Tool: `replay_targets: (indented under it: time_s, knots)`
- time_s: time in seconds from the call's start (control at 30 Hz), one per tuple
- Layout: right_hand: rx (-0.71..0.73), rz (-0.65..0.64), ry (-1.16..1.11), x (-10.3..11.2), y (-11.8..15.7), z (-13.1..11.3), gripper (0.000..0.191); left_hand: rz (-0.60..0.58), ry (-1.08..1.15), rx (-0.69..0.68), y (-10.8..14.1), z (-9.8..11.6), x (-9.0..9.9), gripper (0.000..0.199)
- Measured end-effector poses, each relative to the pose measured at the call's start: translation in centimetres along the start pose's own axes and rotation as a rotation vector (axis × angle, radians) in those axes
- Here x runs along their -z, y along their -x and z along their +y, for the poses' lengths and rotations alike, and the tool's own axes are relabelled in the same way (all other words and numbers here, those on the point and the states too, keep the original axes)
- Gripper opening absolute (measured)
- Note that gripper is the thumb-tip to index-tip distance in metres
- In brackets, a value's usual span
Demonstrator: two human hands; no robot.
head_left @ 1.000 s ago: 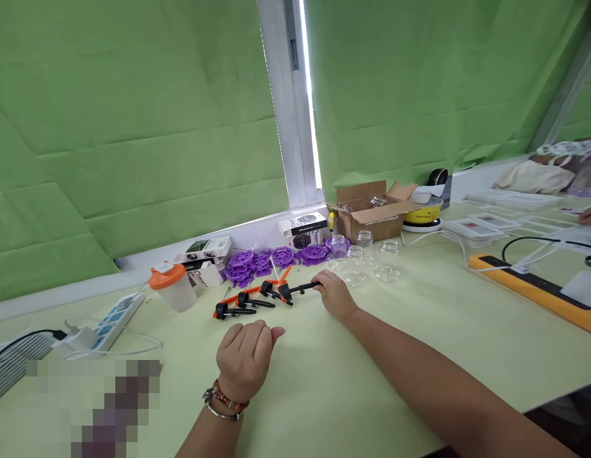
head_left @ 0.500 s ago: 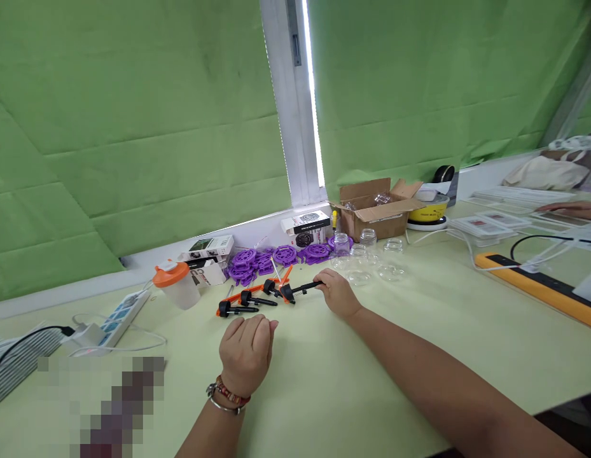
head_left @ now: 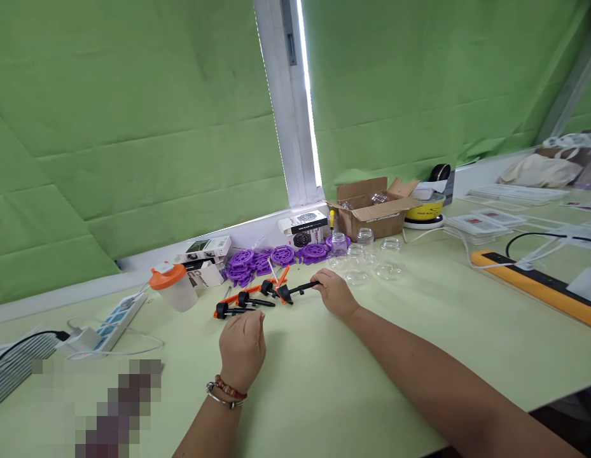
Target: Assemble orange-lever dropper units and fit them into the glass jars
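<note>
My right hand (head_left: 336, 294) pinches the end of a black tool (head_left: 299, 289) with a round black head, held by the other tools. My left hand (head_left: 242, 350) is closed in a fist above the table, its fingers curled out of sight; what it holds, if anything, is hidden. Just beyond it lie several similar black tools (head_left: 257, 300) beside orange pieces (head_left: 234, 298). Behind them is a pile of purple round parts (head_left: 242, 259). Clear glass jars (head_left: 365, 236) stand to the right of the pile.
An orange-lidded cup (head_left: 180, 294) and a white power strip (head_left: 121, 321) are at the left. Small boxes (head_left: 305, 222) and an open cardboard box (head_left: 378, 224) line the wall. An orange-black bar (head_left: 534, 286) lies at the right.
My left hand has turned slightly, its fist still closed. My right hand keeps its pinch on the black tool. The other person's hand at the right is out of view now.
</note>
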State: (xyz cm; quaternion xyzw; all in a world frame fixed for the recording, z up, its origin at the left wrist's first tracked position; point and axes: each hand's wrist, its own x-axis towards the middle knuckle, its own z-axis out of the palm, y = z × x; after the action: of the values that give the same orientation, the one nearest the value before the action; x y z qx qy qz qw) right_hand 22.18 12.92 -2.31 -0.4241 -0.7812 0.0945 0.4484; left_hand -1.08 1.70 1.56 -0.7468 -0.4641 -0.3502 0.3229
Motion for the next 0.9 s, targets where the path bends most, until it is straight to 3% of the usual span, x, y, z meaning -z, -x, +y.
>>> replay_targets:
  time_s: [0.2, 0.5, 0.9]
  knots:
    - [-0.028, -0.002, -0.058, 0.0, 0.1, -0.9, 0.016, -0.192, -0.074, 0.312, 0.7, -0.9, -1.0, 0.040]
    - [-0.031, 0.017, -0.196, 0.6, 0.3, -4.0, 0.016, -0.245, 0.210, 0.557, 0.5, -1.5, -0.7, 0.040]
    - [-0.186, -0.068, -0.285, 1.1, 2.9, -5.4, 0.016, -0.300, 0.423, 0.674, -0.1, -1.0, -0.1, 0.039]
